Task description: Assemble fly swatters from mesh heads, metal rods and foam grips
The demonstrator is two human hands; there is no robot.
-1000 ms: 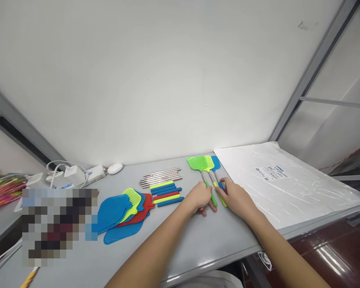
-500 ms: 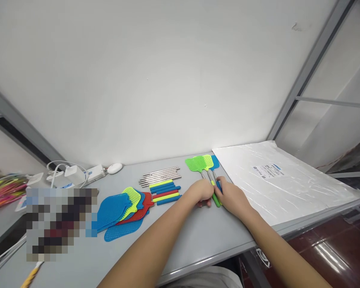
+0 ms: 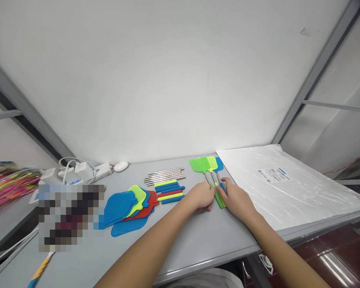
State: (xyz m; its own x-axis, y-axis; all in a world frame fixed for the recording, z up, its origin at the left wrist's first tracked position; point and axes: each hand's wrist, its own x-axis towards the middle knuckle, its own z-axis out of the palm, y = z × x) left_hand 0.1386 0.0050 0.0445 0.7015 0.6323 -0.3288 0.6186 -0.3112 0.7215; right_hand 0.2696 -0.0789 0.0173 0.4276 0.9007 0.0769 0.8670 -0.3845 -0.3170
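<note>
Swatters (image 3: 211, 164) (three) lie beside a labelled package (image 3: 291, 196).

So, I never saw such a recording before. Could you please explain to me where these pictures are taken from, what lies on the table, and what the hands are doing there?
There is no machine here: a person works with bare hands. All the pictures come from one camera worn on the head, looking forward and down.

On the grey table, towards the left, is a pile of loose mesh paddles. Next to it lie coloured tubes and, behind them, metal rods. A flat white package lies at the right.

The left hand is at the handle of a green swatter. The right hand is at the handles of a yellow swatter and a blue swatter. The exact grip is partly hidden.
</note>
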